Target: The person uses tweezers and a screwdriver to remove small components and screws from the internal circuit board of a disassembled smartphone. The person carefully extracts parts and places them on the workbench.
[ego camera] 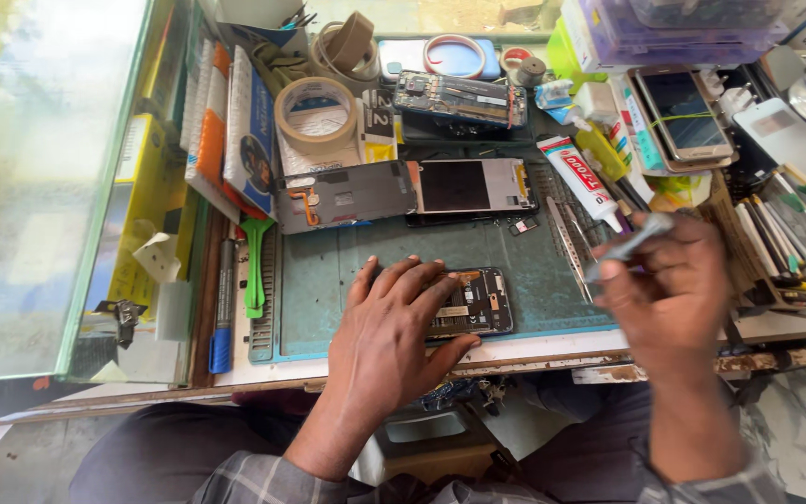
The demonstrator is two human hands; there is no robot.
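Low in the middle of the frame the left hand (pixel 392 322) lies flat, fingers spread, pinning an opened phone (pixel 471 302) to the green mat (pixel 319 280); at right the right hand (pixel 669 289) pinches a grey tool (pixel 629 245) lifted off it, so this looks like mid-disassembly, and the tip seemingly must next meet the exposed board.

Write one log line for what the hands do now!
left hand: presses open phone | right hand: holds tweezers | mat
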